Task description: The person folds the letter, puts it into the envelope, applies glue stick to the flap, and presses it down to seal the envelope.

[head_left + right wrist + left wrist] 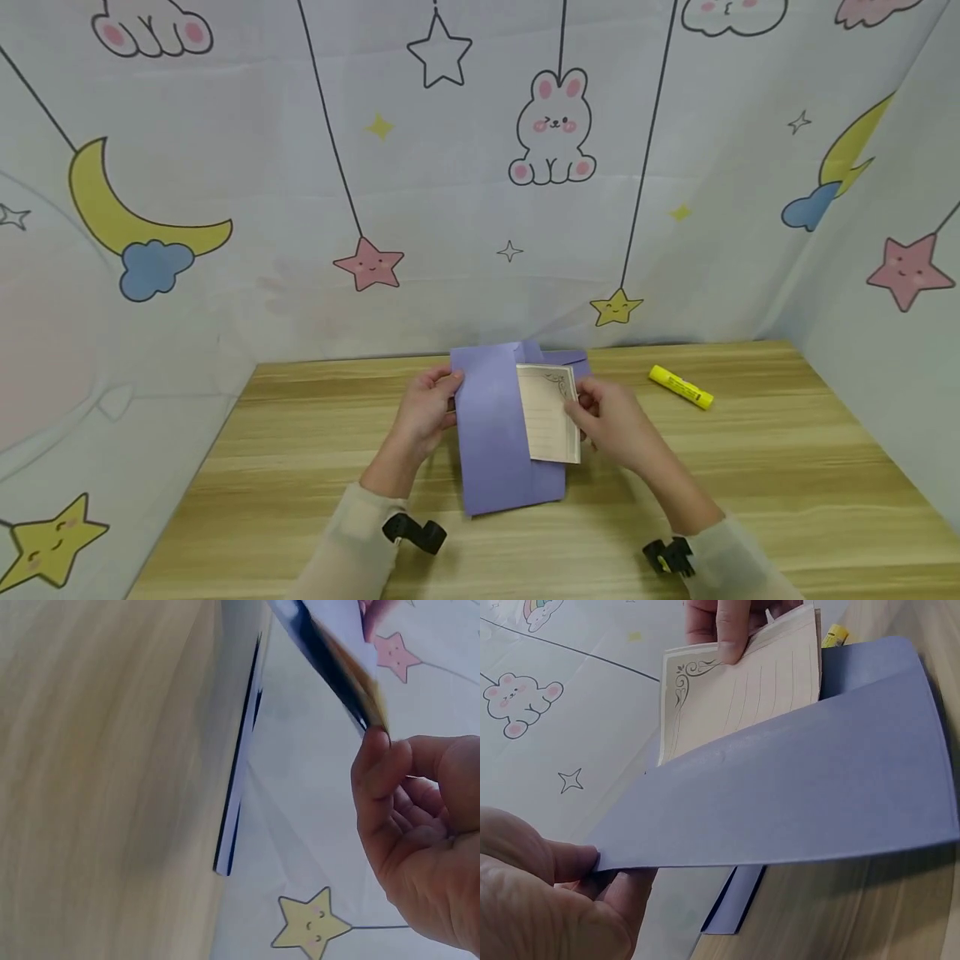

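A purple envelope [491, 433] stands tilted over the wooden table, its open side to the right. My left hand [429, 408] pinches its left edge, thumb in front and fingers behind, as the left wrist view also shows of the hand [562, 892]. Cream lined note paper [547, 417] with a dark corner scroll sits partly inside the envelope; its inner part is hidden behind the front panel. My right hand [611, 421] pinches the paper's outer edge between thumb and fingers. In the right wrist view, the right hand [420, 817] has its fingertips right at the envelope's open side.
Behind the held envelope, another purple paper piece [573, 357] lies at the table's back edge. To the right rests a yellow tube [681, 387] with dark print. A white cloth [465, 208] with cartoon stars and rabbits hangs behind the wooden table [315, 467].
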Available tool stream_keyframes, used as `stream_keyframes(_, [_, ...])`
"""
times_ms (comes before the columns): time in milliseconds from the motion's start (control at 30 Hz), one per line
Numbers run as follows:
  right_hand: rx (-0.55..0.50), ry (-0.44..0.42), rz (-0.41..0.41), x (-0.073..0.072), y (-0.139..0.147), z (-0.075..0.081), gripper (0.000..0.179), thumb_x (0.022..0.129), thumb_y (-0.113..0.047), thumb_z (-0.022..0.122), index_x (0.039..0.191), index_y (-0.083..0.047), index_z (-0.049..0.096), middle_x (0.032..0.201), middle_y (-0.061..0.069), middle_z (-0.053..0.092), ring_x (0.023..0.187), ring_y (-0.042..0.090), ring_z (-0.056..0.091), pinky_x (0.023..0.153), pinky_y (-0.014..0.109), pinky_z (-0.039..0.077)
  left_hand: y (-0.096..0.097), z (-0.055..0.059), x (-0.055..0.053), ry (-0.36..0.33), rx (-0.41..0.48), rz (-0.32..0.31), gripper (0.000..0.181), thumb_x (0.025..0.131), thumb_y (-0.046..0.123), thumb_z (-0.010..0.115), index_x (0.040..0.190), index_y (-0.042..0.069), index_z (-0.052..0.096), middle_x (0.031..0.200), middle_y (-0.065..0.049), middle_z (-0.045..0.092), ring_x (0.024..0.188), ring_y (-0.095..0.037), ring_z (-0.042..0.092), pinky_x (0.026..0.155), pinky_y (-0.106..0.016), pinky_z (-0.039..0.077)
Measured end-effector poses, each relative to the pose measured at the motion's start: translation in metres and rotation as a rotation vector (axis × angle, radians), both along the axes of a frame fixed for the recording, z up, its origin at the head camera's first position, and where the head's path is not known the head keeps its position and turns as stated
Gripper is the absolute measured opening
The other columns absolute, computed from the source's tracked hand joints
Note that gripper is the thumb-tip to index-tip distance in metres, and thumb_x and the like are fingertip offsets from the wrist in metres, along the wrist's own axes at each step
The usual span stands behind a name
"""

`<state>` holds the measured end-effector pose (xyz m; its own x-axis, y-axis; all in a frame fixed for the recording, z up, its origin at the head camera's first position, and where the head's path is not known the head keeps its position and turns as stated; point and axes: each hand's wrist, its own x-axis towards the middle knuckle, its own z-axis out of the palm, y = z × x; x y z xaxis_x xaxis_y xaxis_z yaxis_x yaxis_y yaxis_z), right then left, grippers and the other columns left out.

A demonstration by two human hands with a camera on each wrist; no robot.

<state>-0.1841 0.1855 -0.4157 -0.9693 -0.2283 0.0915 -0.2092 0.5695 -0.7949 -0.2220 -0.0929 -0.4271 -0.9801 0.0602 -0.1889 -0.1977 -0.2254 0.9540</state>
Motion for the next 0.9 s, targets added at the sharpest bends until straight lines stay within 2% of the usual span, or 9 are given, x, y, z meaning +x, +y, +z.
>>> stream_keyframes(67, [0.081, 0.102, -0.009, 0.003, -0.006, 0.002, 0.005, 0.104, -0.006, 0.067, 0.099, -0.005, 0.066, 0.077, 0.001, 0.060, 0.059, 0.014, 0.056, 0.049, 0.028, 0.051, 0.001, 0.001, 0.001, 0.004, 0.003, 0.007, 0.025, 0.111, 0.007, 0.053, 0.129, -0.008, 0.062, 0.085, -0.002, 0.069, 0.070, -0.014, 0.068, 0.058, -0.025, 0.057])
stream_keyframes(200, [0.214, 0.330, -0.028, 0.007, -0.015, 0.005, 0.005, 0.099, -0.002, 0.073, 0.098, -0.006, 0.070, 0.079, -0.002, 0.062, 0.065, 0.010, 0.054, 0.056, 0.026, 0.050, 0.002, 0.003, 0.004, 0.014, 0.000, 0.026, 0.025, 0.111, 0.007, 0.053, 0.129, -0.008, 0.062, 0.085, -0.003, 0.068, 0.070, -0.013, 0.067, 0.057, -0.024, 0.057])
stream_keyframes(300, [0.225, 0.381, -0.022, 0.009, -0.019, 0.004, 0.008, 0.097, -0.001, 0.076, 0.098, -0.007, 0.072, 0.082, -0.002, 0.067, 0.069, 0.010, 0.057, 0.059, 0.026, 0.053, 0.003, 0.004, 0.005, 0.022, 0.006, 0.033, 0.023, 0.110, 0.006, 0.054, 0.126, -0.008, 0.062, 0.085, -0.003, 0.068, 0.070, -0.012, 0.067, 0.057, -0.024, 0.056])
stream_keyframes(367, [0.183, 0.315, -0.017, 0.010, -0.020, 0.003, 0.006, 0.098, -0.002, 0.075, 0.099, -0.007, 0.072, 0.084, 0.000, 0.069, 0.070, 0.011, 0.059, 0.058, 0.027, 0.054, 0.004, 0.004, 0.006, 0.021, 0.012, 0.024, 0.020, 0.110, 0.006, 0.054, 0.124, -0.008, 0.061, 0.084, -0.003, 0.068, 0.070, -0.013, 0.067, 0.057, -0.025, 0.057])
stream_keyframes(433, [0.107, 0.179, -0.019, 0.009, -0.020, 0.001, 0.005, 0.101, -0.004, 0.073, 0.106, -0.005, 0.073, 0.089, 0.003, 0.072, 0.070, 0.013, 0.063, 0.057, 0.029, 0.057, 0.005, 0.004, 0.006, 0.017, 0.017, 0.011, 0.018, 0.110, 0.005, 0.053, 0.121, -0.007, 0.061, 0.083, -0.003, 0.069, 0.070, -0.013, 0.067, 0.058, -0.025, 0.057])
stream_keyframes(567, [-0.089, -0.099, -0.039, 0.006, -0.014, -0.005, 0.021, 0.107, -0.009, 0.065, 0.125, 0.001, 0.068, 0.097, 0.010, 0.073, 0.070, 0.020, 0.068, 0.056, 0.038, 0.061, 0.006, 0.003, 0.005, 0.001, 0.031, -0.011, 0.015, 0.111, 0.006, 0.054, 0.118, -0.005, 0.061, 0.082, -0.003, 0.068, 0.070, -0.013, 0.068, 0.059, -0.026, 0.058])
stream_keyframes(633, [-0.169, -0.188, -0.037, 0.004, -0.011, -0.007, 0.028, 0.108, -0.012, 0.064, 0.131, 0.004, 0.064, 0.096, 0.011, 0.072, 0.070, 0.022, 0.069, 0.057, 0.039, 0.061, 0.006, 0.002, 0.005, -0.010, 0.041, -0.019, 0.015, 0.111, 0.007, 0.054, 0.118, -0.004, 0.061, 0.083, -0.003, 0.068, 0.070, -0.013, 0.068, 0.060, -0.026, 0.058])
stream_keyframes(767, [-0.283, -0.279, -0.052, 0.001, -0.006, -0.007, 0.031, 0.108, -0.016, 0.064, 0.130, 0.005, 0.062, 0.092, 0.012, 0.072, 0.074, 0.023, 0.068, 0.059, 0.036, 0.061, 0.006, 0.003, 0.004, -0.021, 0.059, -0.057, 0.024, 0.112, 0.012, 0.055, 0.128, -0.005, 0.061, 0.089, -0.002, 0.069, 0.073, -0.012, 0.069, 0.063, -0.025, 0.059])
stream_keyframes(900, [-0.342, -0.291, -0.139, -0.002, -0.003, -0.005, 0.031, 0.110, -0.018, 0.062, 0.130, 0.005, 0.061, 0.097, 0.014, 0.074, 0.075, 0.024, 0.069, 0.061, 0.035, 0.062, 0.006, 0.006, 0.007, -0.011, 0.018, -0.128, 0.036, 0.111, 0.011, 0.056, 0.143, -0.006, 0.057, 0.101, -0.006, 0.074, 0.082, -0.014, 0.072, 0.069, -0.027, 0.061])
